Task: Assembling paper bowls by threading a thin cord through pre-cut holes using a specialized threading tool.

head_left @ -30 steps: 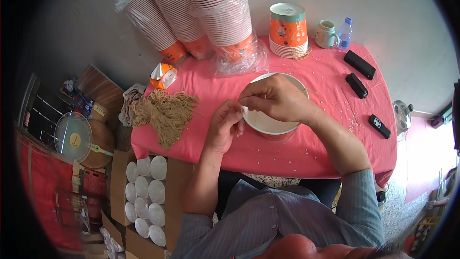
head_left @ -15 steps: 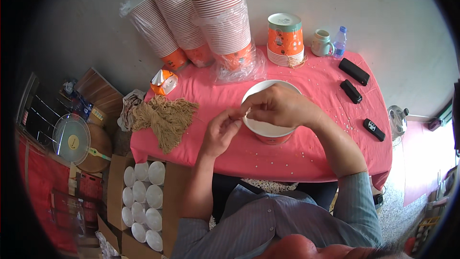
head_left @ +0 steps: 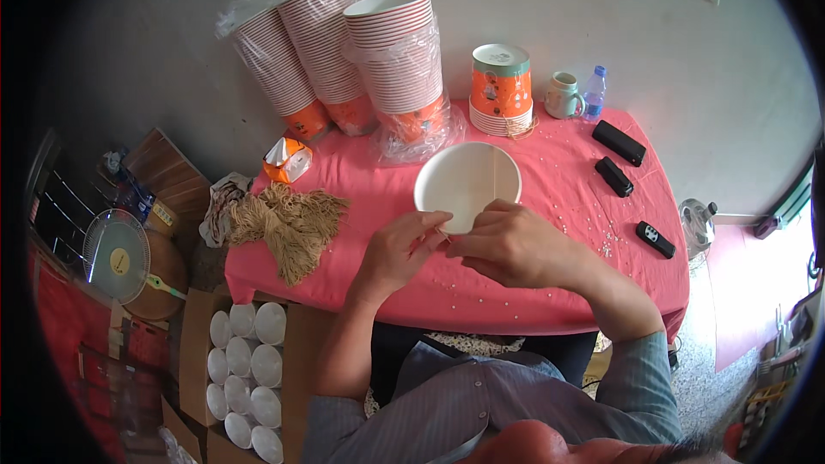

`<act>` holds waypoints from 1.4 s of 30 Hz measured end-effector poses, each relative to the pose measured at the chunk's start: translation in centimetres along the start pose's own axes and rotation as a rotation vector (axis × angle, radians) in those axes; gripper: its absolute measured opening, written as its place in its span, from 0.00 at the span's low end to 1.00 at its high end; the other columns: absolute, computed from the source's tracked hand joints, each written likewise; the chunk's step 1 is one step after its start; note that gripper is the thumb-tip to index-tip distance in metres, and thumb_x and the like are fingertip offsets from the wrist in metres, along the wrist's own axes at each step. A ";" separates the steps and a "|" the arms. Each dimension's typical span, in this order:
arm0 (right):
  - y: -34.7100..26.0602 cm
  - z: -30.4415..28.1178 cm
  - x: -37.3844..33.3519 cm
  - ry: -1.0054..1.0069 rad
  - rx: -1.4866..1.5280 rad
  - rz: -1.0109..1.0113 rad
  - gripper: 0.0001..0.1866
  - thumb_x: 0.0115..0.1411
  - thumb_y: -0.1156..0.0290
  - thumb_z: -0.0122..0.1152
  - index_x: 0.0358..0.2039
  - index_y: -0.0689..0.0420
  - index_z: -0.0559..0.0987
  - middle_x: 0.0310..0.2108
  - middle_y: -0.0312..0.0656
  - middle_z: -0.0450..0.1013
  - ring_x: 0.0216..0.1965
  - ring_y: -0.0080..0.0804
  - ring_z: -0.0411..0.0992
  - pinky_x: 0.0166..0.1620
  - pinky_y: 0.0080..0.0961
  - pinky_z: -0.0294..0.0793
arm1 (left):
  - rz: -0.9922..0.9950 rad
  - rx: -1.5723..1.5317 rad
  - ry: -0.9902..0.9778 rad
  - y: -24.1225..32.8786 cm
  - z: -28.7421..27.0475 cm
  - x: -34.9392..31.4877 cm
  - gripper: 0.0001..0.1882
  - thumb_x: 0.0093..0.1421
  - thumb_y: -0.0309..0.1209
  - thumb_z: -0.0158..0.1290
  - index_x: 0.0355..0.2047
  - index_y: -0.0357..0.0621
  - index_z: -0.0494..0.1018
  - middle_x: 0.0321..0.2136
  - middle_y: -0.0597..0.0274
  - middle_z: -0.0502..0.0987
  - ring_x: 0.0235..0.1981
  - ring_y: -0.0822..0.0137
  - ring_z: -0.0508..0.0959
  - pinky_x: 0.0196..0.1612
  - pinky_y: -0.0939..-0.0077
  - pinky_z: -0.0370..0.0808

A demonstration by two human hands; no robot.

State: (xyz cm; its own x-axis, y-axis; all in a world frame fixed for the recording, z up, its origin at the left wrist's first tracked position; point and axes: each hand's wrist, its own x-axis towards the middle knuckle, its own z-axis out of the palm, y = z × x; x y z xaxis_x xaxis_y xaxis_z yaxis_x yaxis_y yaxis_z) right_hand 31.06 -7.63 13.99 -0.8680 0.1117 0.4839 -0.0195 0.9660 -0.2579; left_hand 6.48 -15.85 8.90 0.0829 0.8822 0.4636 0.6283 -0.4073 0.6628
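Observation:
A white-lined paper bucket (head_left: 455, 174) stands on the table, tipped so its open mouth faces me. At its near rim, my left hand (head_left: 397, 251) has thumb and forefinger closed in a pinch. My right hand (head_left: 514, 245) is closed beside it, fingers curled down, partly covering the rim. Between the fingertips shows a short, thin strand that looks like twine; its ends are hidden. A thin tan line runs down inside the bucket; I cannot tell if it is twine or a seam. Left of the bucket lies a loose bundle of tan twine (head_left: 288, 228).
Wrapped stacks of paper buckets (head_left: 391, 60) and an upturned stack (head_left: 501, 90) stand at the back, near a mug (head_left: 563, 96) and bottle (head_left: 595, 93). Black devices (head_left: 619, 143) lie right on the pink cloth (head_left: 550, 309), among white bits. A carton of cups (head_left: 196, 352) sits lower left.
Both hands have moved from over the bucket's mouth to its near rim. The bucket now tips toward me, and its inside shows more. The whole view has shifted slightly.

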 end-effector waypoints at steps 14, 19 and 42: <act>7.6 -1.1 -8.1 0.106 -0.522 0.235 0.10 0.62 0.72 0.68 0.45 0.50 0.87 0.48 0.33 0.84 0.65 0.45 0.74 0.72 0.60 0.67 | 0.284 0.077 0.106 -2.2 1.2 0.6 0.11 0.64 0.18 0.66 0.46 0.41 0.81 0.42 0.55 0.86 0.43 0.53 0.87 0.46 0.60 0.85; 9.4 1.5 -8.2 0.111 -0.317 0.236 0.11 0.60 0.76 0.67 0.44 0.55 0.85 0.43 0.41 0.83 0.48 0.46 0.81 0.52 0.44 0.82 | 0.178 0.112 0.149 -2.0 2.3 0.7 0.14 0.65 0.20 0.66 0.51 0.42 0.81 0.41 0.53 0.86 0.41 0.51 0.87 0.46 0.59 0.85; 2.5 6.0 -3.5 0.095 -0.013 0.387 0.25 0.66 0.72 0.67 0.64 0.50 0.80 0.48 0.48 0.85 0.38 0.54 0.84 0.39 0.50 0.86 | 0.239 0.053 0.097 -0.2 3.7 2.3 0.13 0.74 0.24 0.58 0.56 0.34 0.79 0.51 0.44 0.84 0.47 0.48 0.87 0.51 0.60 0.86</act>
State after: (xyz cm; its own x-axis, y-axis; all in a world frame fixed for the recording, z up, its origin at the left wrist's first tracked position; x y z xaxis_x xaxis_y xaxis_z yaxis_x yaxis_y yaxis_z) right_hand 31.11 -7.01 6.61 -0.7599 0.4887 0.4286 0.3066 0.8509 -0.4265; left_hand 9.46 -12.83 7.67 0.1606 0.7346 0.6592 0.6395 -0.5861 0.4974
